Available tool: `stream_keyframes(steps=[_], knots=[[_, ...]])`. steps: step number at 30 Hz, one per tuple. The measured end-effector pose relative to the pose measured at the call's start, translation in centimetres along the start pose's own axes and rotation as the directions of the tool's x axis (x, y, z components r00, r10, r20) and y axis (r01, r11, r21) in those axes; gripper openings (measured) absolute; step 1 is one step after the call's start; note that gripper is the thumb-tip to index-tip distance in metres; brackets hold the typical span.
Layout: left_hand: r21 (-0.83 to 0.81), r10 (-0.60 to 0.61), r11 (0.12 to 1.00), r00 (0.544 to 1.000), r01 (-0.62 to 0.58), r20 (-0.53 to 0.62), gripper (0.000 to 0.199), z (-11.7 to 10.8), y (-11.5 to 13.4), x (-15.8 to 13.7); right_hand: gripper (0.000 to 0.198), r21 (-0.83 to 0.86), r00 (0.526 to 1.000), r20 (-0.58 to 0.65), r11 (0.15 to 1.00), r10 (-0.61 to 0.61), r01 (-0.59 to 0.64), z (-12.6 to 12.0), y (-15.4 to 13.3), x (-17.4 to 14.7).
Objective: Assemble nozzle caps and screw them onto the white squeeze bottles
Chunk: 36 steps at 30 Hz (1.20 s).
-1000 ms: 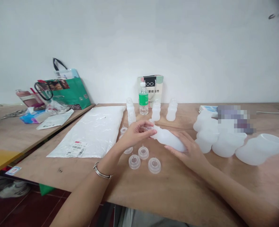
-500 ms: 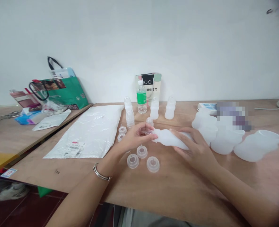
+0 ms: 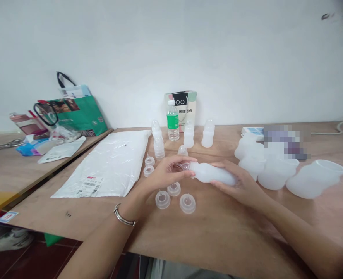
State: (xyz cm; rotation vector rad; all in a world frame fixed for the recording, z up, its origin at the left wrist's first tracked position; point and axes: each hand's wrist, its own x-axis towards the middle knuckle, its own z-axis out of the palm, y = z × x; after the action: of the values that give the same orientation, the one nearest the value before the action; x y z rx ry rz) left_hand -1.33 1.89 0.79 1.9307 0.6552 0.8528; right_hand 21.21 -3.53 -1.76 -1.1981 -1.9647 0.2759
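A frosted white baby bottle point(image 3: 210, 173) lies sideways in the air between my hands, above the table. My left hand point(image 3: 171, 170) is closed round its neck end, where a clear cap partly shows between the fingers. Round the bottle's base end, my right hand point(image 3: 238, 180) is wrapped with the thumb below. Just under my left hand, several clear nipple rings point(image 3: 187, 203) rest on the wood, with more rings point(image 3: 148, 170) left of it. Behind stand capped bottles point(image 3: 208, 133) and a stack of clear caps point(image 3: 159, 145). Frosted open bottles point(image 3: 277, 170) lie tilted on the right.
A white plastic mailer point(image 3: 107, 162) covers the table's left part. Toward the wall stand a water bottle point(image 3: 173, 122) and a paper bag point(image 3: 190, 108). A green bag point(image 3: 84, 116) and a tissue pack point(image 3: 32, 147) are on the adjoining table. A blurred-out item point(image 3: 287, 141) lies at the back right.
Both hands keep their hold on the baby bottle. My right hand's fingers have shifted round its base end, and the view has moved slightly.
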Motion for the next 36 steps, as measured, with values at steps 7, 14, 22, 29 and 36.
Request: stream_keyframes(steps=[7, 14, 22, 29, 36], knots=[[-0.127, -0.203, 0.971, 0.979, 0.201, -0.003, 0.035, -0.2, -0.8, 0.4, 0.041, -0.342, 0.910, -0.144, 0.883, -0.388, 0.322, 1.1, 0.2, -0.6], [-0.084, -0.319, 0.944, 0.948, 0.318, -0.002, 0.046, 0.0, -1.6, 0.5, 0.036, -0.557, 0.819, -0.092, 0.711, -0.566, 0.429, 1.3, 0.3, -0.7], [-0.136, -0.160, 0.977, 0.987, 0.163, 0.026, 0.031, -0.3, -0.8, 0.5, 0.042, -0.175, 0.951, -0.128, 0.950, -0.282, 0.258, 1.1, 0.8, -0.4], [-0.200, -0.128, 0.971, 0.992, 0.130, 0.023, 0.031, -0.3, -0.7, 0.4, 0.039, -0.125, 0.962, -0.148, 0.969, -0.231, 0.214, 0.8, 0.3, -0.5], [-0.093, -0.104, 0.990, 0.994, 0.101, -0.022, 0.029, -0.2, -0.5, 0.3, 0.040, -0.259, 0.918, -0.160, 0.913, -0.362, 0.315, 0.7, 0.8, -0.6]])
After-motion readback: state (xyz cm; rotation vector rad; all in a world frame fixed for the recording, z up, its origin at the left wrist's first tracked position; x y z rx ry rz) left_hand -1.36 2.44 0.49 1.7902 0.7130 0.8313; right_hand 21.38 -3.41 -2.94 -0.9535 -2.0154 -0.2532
